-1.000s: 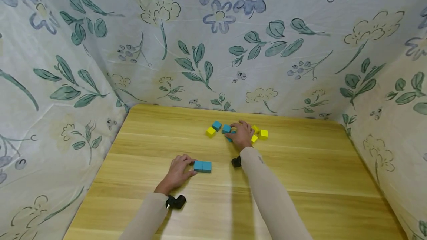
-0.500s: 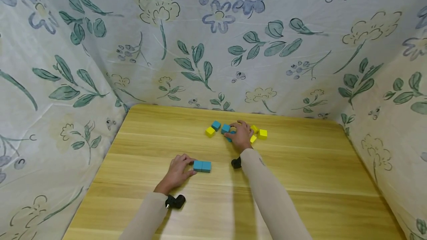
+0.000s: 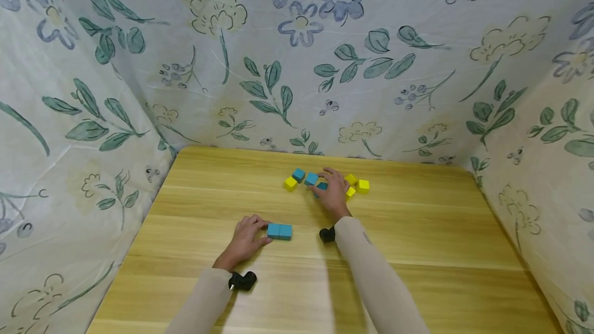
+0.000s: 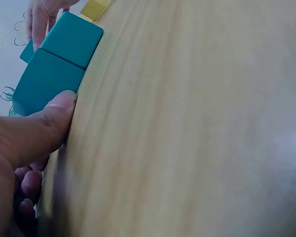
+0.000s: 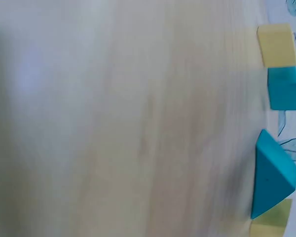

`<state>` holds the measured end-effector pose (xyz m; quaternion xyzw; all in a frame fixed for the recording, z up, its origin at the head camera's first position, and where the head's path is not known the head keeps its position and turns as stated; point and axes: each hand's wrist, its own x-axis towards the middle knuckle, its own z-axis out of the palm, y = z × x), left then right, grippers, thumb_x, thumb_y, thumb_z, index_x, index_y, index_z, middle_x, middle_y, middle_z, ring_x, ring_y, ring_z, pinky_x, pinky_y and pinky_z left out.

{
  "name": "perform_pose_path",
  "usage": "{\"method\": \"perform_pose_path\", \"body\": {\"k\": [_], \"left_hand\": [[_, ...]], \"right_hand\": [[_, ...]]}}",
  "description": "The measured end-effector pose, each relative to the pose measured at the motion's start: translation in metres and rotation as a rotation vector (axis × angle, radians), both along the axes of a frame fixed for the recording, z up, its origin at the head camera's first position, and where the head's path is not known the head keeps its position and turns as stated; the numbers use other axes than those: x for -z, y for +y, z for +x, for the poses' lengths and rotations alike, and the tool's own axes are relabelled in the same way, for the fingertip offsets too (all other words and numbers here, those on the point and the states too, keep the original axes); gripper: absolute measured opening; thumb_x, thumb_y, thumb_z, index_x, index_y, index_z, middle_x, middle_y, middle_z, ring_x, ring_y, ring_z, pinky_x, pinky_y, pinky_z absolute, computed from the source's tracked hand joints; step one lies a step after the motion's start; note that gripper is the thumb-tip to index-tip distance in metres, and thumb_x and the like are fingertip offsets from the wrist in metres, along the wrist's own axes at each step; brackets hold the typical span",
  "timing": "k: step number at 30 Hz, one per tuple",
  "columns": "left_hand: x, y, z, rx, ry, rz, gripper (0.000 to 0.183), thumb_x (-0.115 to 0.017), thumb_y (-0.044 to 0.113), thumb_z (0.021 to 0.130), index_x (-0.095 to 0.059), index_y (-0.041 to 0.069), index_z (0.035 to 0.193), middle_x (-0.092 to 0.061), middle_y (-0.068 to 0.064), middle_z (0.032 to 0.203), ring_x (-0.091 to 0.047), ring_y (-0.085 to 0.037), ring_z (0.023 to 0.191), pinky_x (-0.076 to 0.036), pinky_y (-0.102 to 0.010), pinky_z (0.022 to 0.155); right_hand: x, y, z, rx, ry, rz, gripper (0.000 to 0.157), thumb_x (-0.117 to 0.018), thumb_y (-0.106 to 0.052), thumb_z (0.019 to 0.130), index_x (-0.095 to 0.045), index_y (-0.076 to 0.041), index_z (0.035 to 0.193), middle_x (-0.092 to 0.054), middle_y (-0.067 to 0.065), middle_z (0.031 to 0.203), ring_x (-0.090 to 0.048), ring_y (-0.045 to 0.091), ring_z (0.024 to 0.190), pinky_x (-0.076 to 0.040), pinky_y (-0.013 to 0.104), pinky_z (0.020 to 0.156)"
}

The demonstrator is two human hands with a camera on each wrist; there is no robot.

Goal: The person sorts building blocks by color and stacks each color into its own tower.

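Two blue cubes stand side by side near the table's middle, faces together. My left hand (image 3: pixel 246 238) pinches the left cube (image 3: pixel 273 231) between thumb and fingers; the right cube (image 3: pixel 285 231) is against its far side. In the left wrist view my thumb (image 4: pixel 61 106) presses that cube's side. Farther back, my right hand (image 3: pixel 333 192) holds a blue block (image 3: pixel 322 187) between thumb and fingers, partly hidden by the hand. Just left of it lies another blue cube (image 3: pixel 311 179). The right wrist view shows a blue block (image 5: pixel 274 177) with a wedge-like outline, but not my fingers.
Left of my right hand are a yellow cube (image 3: pixel 291 184) and a blue cube (image 3: pixel 298 174). To its right sit several yellow cubes (image 3: pixel 363 186). The wooden table (image 3: pixel 209 179) meets a flowered cloth (image 3: pixel 278 40) at the back and sides.
My right hand turns a little and shifts slightly with the blue block, whose top shows more. My left hand stays on its cube. The whole view drifts slightly left.
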<state>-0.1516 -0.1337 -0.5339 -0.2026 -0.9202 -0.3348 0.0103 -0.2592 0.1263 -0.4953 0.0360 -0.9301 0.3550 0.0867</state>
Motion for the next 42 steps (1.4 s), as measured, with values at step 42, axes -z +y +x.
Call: {"method": "perform_pose_path", "body": {"k": [42], "left_hand": [[-0.002,0.0,0.002,0.005,-0.004,0.012,0.037,-0.069,0.026,0.079,-0.062,0.009,0.111,-0.049,0.005,0.093,-0.04,-0.014,0.086,-0.03,-0.035,0.077]], "right_hand": [[0.011,-0.058,0.1,-0.245,-0.019,-0.291,0.036,-0.073,-0.034,0.074,-0.066,-0.019,0.105,-0.063,-0.005,0.105,-0.054,0.017,0.101,-0.019,0.05,0.098]]}}
